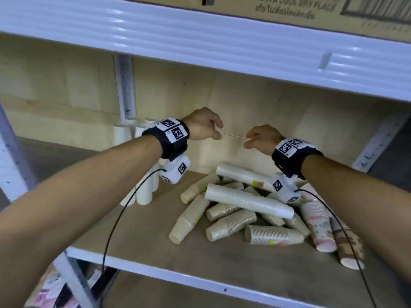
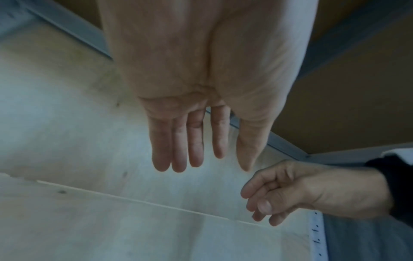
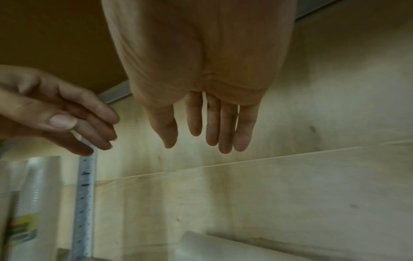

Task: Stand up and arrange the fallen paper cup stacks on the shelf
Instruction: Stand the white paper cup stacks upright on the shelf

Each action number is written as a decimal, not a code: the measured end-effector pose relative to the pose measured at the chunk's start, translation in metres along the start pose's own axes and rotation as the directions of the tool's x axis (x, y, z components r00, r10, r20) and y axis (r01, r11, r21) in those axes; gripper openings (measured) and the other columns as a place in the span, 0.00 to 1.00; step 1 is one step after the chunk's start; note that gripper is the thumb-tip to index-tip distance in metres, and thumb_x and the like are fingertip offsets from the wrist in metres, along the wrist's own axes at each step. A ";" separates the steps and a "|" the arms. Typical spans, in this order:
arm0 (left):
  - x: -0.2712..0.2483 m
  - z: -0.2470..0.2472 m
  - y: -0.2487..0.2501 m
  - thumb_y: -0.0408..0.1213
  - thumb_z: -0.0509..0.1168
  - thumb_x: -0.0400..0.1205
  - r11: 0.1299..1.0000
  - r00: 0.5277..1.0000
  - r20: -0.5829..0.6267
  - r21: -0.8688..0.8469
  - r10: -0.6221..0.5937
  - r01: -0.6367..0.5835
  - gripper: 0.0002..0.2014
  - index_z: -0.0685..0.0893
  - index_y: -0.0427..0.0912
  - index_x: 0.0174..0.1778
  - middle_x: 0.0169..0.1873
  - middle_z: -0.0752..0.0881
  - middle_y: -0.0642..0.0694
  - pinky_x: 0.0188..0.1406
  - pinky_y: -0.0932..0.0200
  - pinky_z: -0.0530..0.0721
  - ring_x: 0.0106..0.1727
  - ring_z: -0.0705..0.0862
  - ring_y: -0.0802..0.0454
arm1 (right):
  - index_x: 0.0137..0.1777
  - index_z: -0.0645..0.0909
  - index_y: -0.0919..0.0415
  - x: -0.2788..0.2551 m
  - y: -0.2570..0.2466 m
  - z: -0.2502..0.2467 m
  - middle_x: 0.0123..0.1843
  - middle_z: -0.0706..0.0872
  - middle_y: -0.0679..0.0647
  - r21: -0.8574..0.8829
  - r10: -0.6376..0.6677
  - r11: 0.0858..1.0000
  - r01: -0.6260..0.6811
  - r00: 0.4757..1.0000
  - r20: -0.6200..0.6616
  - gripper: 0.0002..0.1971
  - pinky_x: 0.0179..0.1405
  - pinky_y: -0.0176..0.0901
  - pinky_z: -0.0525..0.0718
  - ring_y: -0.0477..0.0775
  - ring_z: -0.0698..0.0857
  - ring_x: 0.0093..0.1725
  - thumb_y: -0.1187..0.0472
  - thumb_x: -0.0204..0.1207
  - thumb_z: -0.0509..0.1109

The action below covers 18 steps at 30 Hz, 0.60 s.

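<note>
Fallen cup stacks [image 1: 249, 210] lie heaped on the shelf [image 1: 142, 236], bare board at its front edge; upright stacks [image 1: 144, 192] at back left; left hand [image 1: 203, 126] and right hand [image 1: 261, 138] pinch a thin strand [image 1: 235, 136] above the heap.

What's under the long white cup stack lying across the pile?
The long white stack rests on several fallen brown stacks, whose ends stick out below it. What lies deeper in the pile, and the shelf beneath it, is covered.
</note>
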<state>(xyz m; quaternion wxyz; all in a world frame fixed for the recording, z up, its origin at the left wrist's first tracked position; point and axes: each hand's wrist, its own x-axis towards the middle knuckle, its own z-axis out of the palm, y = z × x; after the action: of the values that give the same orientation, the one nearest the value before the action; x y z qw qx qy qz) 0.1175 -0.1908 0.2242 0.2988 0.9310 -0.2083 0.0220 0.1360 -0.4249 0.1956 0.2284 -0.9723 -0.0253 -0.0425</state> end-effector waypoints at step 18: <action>0.038 0.177 0.029 0.49 0.75 0.76 0.980 0.850 0.525 0.149 0.039 -0.136 0.35 0.71 0.49 0.79 0.71 0.77 0.49 0.64 0.60 0.76 0.69 0.77 0.51 | 0.80 0.68 0.49 -0.017 0.177 0.027 0.77 0.72 0.51 -0.024 0.273 0.962 -0.273 0.946 0.174 0.41 0.64 0.41 0.75 0.54 0.75 0.74 0.44 0.67 0.80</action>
<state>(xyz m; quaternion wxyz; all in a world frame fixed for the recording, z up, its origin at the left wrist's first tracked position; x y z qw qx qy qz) 0.1257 -0.3264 0.1007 0.1448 0.9151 -0.3205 -0.1975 0.1328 -0.5713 0.0918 0.2292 -0.9663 0.0895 0.0757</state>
